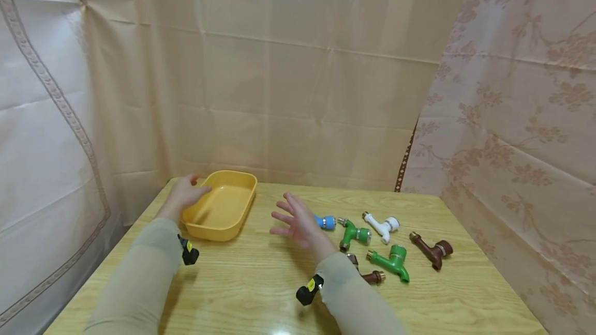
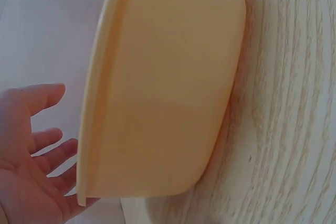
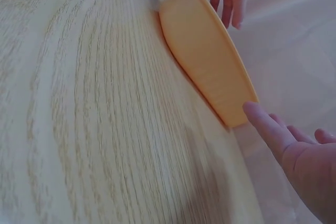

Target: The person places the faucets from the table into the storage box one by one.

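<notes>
A yellow plastic basin [image 1: 239, 221] stands at the back left of the table, and its inside shows nothing in it. My left hand [image 1: 185, 194] is at its left rim, thumb stretched over the edge and the other fingers outside, loosely spread. In the left wrist view the basin's side wall [image 2: 163, 87] fills the middle, with the left hand [image 2: 31, 156] beside its rim. My right hand [image 1: 298, 221] hovers over the table between basin and taps, fingers spread, holding nothing. The nearest tap is the blue tap [image 1: 327, 222], partly hidden behind that hand.
On the right lie a green tap [image 1: 356, 233], a white tap [image 1: 383, 226], a second green tap [image 1: 393, 261] and a brown tap [image 1: 433, 249]. Another brown tap [image 1: 374, 276] is partly covered by the right forearm. Curtains [image 1: 298, 92] hang behind and at both sides of the table [image 1: 251, 288].
</notes>
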Demonstrator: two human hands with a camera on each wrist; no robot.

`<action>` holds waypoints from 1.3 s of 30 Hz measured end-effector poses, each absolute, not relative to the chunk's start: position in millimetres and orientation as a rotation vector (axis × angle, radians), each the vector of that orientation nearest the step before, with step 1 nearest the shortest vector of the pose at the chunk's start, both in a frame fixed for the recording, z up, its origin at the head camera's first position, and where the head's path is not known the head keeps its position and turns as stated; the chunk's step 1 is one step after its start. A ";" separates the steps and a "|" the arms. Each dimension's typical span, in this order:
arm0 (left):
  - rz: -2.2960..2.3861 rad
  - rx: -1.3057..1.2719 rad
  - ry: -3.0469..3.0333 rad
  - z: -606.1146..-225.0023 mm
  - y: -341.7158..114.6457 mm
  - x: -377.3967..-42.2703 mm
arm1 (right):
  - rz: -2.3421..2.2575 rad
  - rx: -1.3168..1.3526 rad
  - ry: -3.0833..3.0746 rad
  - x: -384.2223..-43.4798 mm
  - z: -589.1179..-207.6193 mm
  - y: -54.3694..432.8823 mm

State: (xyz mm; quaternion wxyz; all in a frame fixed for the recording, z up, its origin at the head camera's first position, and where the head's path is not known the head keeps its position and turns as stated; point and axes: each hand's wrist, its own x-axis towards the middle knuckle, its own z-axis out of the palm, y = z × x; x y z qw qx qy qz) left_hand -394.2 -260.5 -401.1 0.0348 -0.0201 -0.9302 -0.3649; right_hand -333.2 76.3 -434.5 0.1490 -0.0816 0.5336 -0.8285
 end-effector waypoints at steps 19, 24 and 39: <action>-1.139 -0.041 -2.905 -410.4 -272.7 -396.9 | -2.339 -0.199 1.510 -335.4 -439.2 63.6; -1.096 -0.051 -2.917 -408.9 -273.9 -394.8 | -2.333 -0.202 1.516 -336.2 -441.7 62.6; -1.112 -0.077 -2.902 -416.0 -276.4 -398.5 | -2.305 -0.201 1.536 -336.2 -449.5 65.1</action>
